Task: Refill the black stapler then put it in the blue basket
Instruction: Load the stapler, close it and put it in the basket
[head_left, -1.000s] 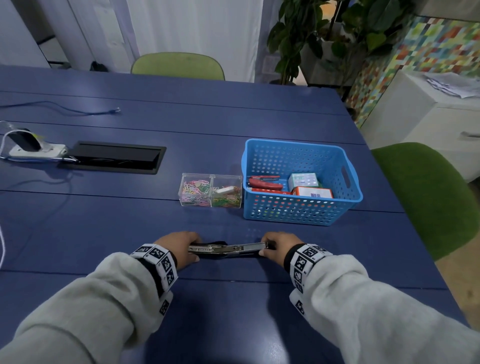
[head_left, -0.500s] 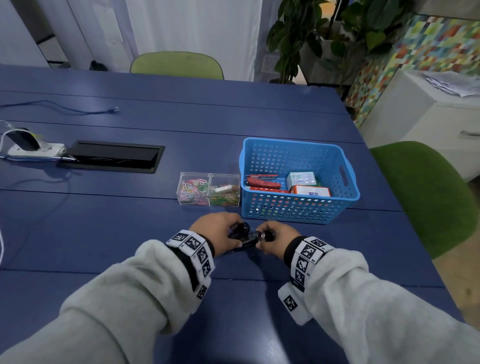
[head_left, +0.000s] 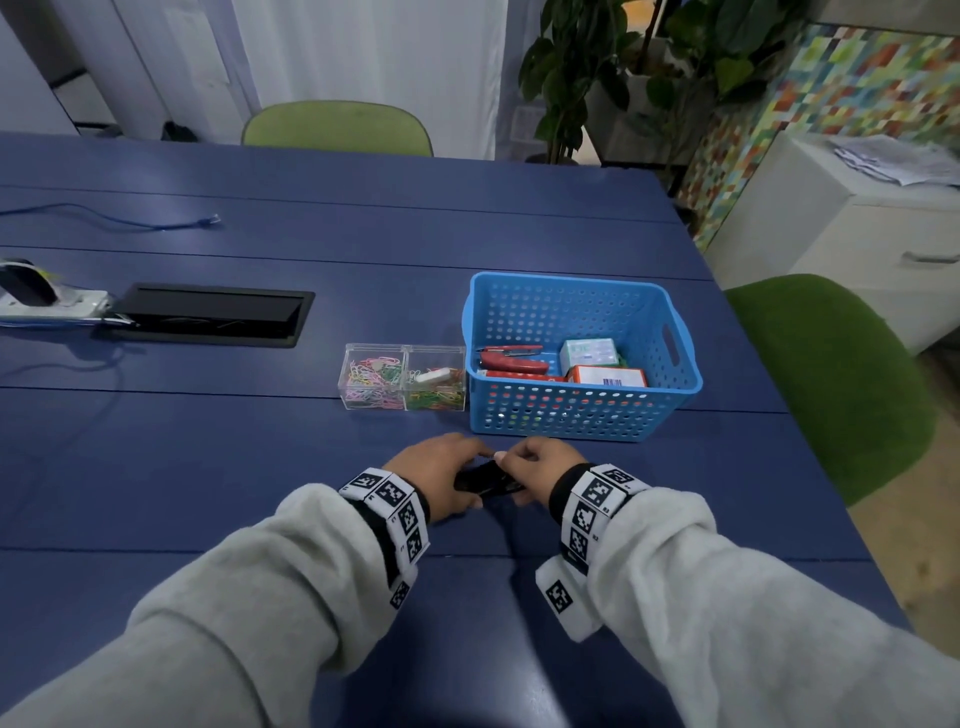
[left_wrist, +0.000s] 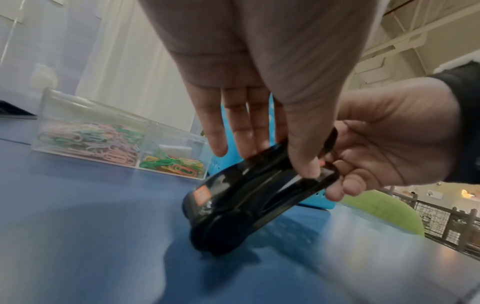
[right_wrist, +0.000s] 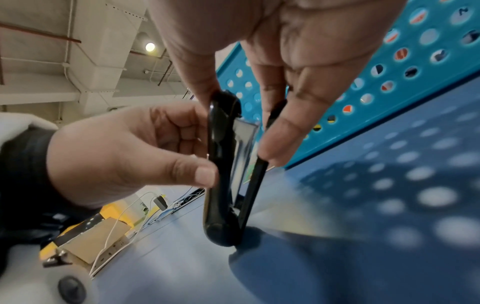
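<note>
The black stapler stands tilted on the blue table, hinge end down, just in front of the blue basket. Both hands hold it. My left hand grips it with fingers behind and thumb in front. My right hand pinches its raised ends. In the right wrist view the stapler shows its top arm and base apart in a narrow V, with the metal magazine between them. In the left wrist view the stapler carries an orange label near its hinge.
The basket holds a red stapler and two small boxes. A clear box of coloured paper clips sits left of it. A black cable hatch and a power strip lie far left. A green chair stands right.
A second ago the stapler lay spread flat between my hands. My hands have come together, folding it nearly closed, and moved a little toward the basket.
</note>
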